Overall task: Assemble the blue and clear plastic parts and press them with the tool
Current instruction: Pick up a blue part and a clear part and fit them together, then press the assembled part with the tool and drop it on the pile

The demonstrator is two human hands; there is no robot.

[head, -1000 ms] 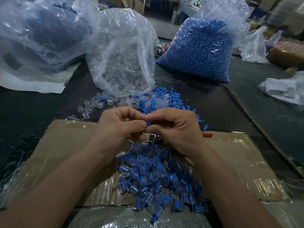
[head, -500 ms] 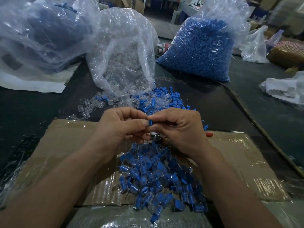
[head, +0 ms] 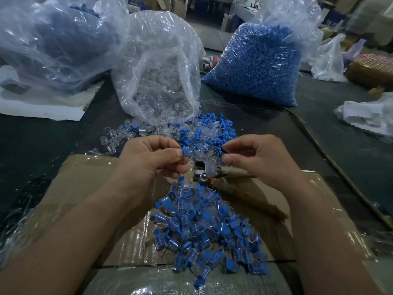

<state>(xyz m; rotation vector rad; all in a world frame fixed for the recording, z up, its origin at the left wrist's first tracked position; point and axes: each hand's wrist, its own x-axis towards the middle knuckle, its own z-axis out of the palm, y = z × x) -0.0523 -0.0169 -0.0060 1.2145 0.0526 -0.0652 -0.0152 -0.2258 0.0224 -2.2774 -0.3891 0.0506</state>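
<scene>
Half a second ago both hands met fingertip to fingertip over the cardboard; now they have drawn apart, and the gap between them shows the tool they were covering. The left hand pinches a blue part between thumb and forefinger, its other fingers curled under the palm. Only the flat blue end of the part sticks out past the fingertips, so whether a clear piece already sits on it is hidden. The right hand hovers to the right with its fingers loosely curled, thumb and forefinger pointing toward the left hand. Something clear may lie between those two fingertips, but against the clear pieces behind I cannot tell whether it grasps anything. The tool lies on the cardboard below and between the hands, its metal head nearer the left hand and its brown wrapped handle running toward the right forearm. Closer to the person, a heap of joined parts, blue inside clear, lies on the cardboard between the forearms. Beyond the hands, loose blue and clear parts are spread on the dark table at the mouth of a bag of clear parts. A full bag of blue parts stands to the right of it, and a large crumpled bag lies at the far left
</scene>
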